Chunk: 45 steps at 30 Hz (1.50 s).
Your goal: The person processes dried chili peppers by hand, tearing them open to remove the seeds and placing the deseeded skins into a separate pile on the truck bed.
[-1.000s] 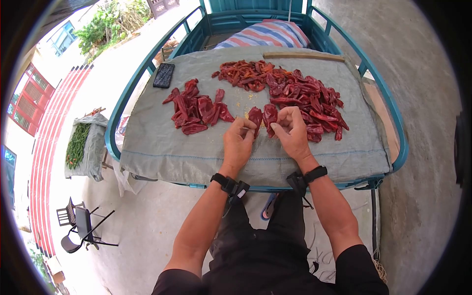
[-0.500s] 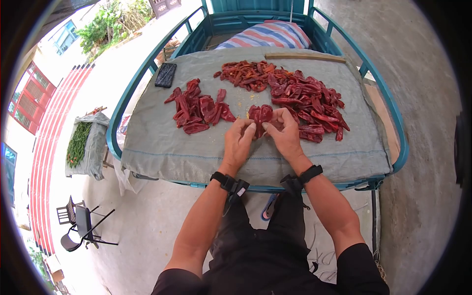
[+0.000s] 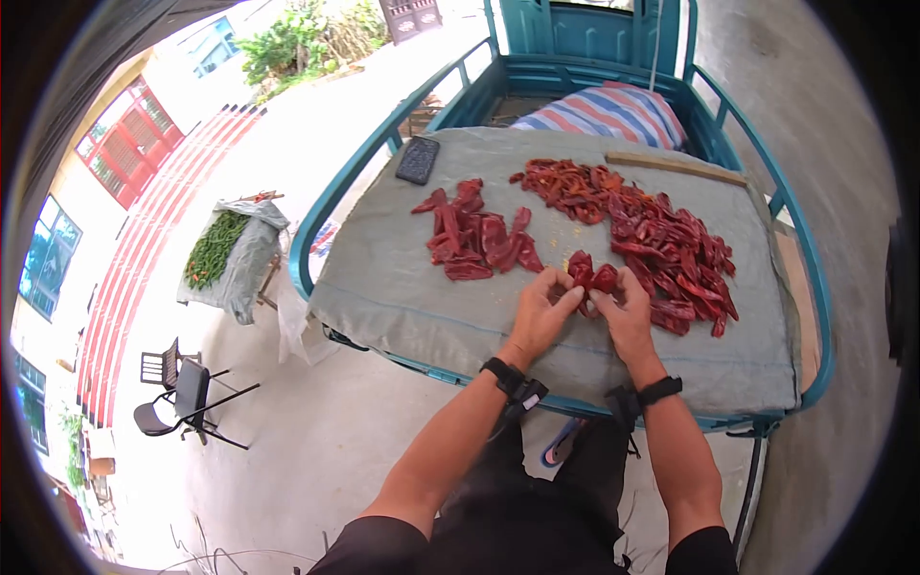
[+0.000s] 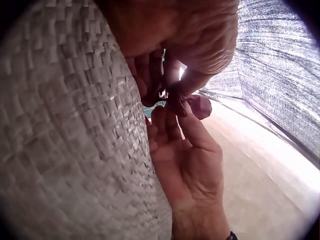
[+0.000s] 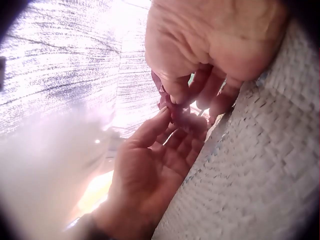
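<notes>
Both hands meet over the grey woven sheet [image 3: 412, 307], at its near side. Between them is a dried red chili pepper [image 3: 580, 266], its two glossy lobes standing up side by side. My left hand [image 3: 542, 314] pinches the left side with thumb and fingers. On the other side my right hand [image 3: 628, 316] grips the pepper likewise. In the left wrist view a dark red end of the pepper [image 4: 201, 106] pokes out past the fingertips; the rest is mostly hidden by fingers. Pale seeds [image 3: 567, 240] lie scattered just beyond the hands.
Dried red chilies lie in a left pile [image 3: 474, 240] and a larger right pile [image 3: 678, 264], with shredded orange-red pieces [image 3: 573, 189] behind. A black phone-like slab [image 3: 418, 160], a wooden strip [image 3: 676, 168] and teal cart rails [image 3: 337, 201] surround them. Green chilies [image 3: 218, 247] stand off left.
The head view has swung left, so the cart appears farther right. The two red pieces were apart a second ago, then came together; both hands keep their pinch.
</notes>
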Motion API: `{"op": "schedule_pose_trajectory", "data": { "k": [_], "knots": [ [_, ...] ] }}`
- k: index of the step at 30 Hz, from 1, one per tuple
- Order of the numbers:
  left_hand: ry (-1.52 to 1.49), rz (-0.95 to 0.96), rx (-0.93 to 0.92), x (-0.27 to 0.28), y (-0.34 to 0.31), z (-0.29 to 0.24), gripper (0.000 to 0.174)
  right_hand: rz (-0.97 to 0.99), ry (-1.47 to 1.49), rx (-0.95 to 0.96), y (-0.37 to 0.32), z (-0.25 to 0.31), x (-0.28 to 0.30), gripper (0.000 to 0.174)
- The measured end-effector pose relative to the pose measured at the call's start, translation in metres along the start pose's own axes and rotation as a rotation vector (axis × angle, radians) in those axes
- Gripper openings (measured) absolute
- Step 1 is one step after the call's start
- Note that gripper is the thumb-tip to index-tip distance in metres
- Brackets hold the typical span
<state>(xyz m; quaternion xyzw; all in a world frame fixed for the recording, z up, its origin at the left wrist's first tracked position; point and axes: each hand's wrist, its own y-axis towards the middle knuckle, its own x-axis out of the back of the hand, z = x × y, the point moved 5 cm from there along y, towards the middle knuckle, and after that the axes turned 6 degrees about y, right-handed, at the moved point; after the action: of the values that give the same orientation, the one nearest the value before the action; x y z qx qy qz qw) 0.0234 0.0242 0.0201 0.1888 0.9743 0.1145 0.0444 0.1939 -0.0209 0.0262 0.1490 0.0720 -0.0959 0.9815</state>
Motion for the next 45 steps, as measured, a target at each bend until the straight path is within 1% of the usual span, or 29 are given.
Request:
{"op": "schedule_pose_trajectory", "data": {
  "k": [3, 6, 8, 9, 12, 15, 18, 24, 27, 30, 36, 42, 45],
  "knots": [
    [0.05, -0.053, 0.02, 0.005, 0.0, 0.002, 0.013, 0.02, -0.017, -0.034, -0.001, 0.004, 0.001, 0.02],
    [-0.072, -0.117, 0.019, 0.01, 0.003, 0.007, 0.016, 0.001, 0.076, -0.053, -0.003, 0.007, 0.002, 0.021],
    [-0.019, -0.124, 0.02, 0.01, 0.002, 0.006, 0.015, 0.029, 0.086, -0.086, -0.003, 0.005, 0.003, 0.021],
    [0.006, -0.122, 0.023, 0.008, 0.002, 0.006, 0.015, 0.038, 0.089, -0.104, -0.003, 0.005, 0.004, 0.022],
    [-0.096, -0.021, 0.015, -0.004, 0.001, 0.004, 0.014, 0.063, 0.081, -0.103, -0.003, 0.008, 0.0, 0.023],
    [-0.042, 0.004, 0.033, -0.002, -0.002, 0.004, 0.012, 0.039, 0.073, -0.108, -0.004, 0.013, -0.003, 0.024],
    [-0.139, 0.02, 0.013, -0.004, -0.001, 0.003, 0.015, 0.056, 0.039, -0.1, -0.003, 0.011, -0.002, 0.024],
    [-0.084, 0.061, 0.02, -0.003, -0.003, -0.004, 0.023, 0.021, 0.055, -0.114, -0.003, 0.009, -0.001, 0.022],
    [-0.028, 0.054, 0.03, -0.001, -0.002, -0.001, 0.024, 0.035, 0.05, -0.118, -0.004, 0.009, -0.001, 0.021],
    [-0.08, 0.027, 0.026, -0.002, -0.001, 0.002, 0.025, 0.026, 0.034, -0.106, -0.003, 0.005, 0.0, 0.02],
    [-0.083, -0.019, 0.035, 0.001, -0.001, 0.003, 0.025, 0.004, -0.006, -0.102, -0.002, 0.002, 0.0, 0.019],
    [-0.125, -0.045, 0.007, 0.004, 0.0, 0.007, 0.024, 0.002, 0.067, -0.089, -0.001, 0.001, -0.001, 0.017],
    [-0.164, -0.038, -0.004, 0.004, 0.0, 0.006, 0.023, -0.019, 0.049, -0.083, 0.0, 0.0, 0.0, 0.016]
  ]
}}
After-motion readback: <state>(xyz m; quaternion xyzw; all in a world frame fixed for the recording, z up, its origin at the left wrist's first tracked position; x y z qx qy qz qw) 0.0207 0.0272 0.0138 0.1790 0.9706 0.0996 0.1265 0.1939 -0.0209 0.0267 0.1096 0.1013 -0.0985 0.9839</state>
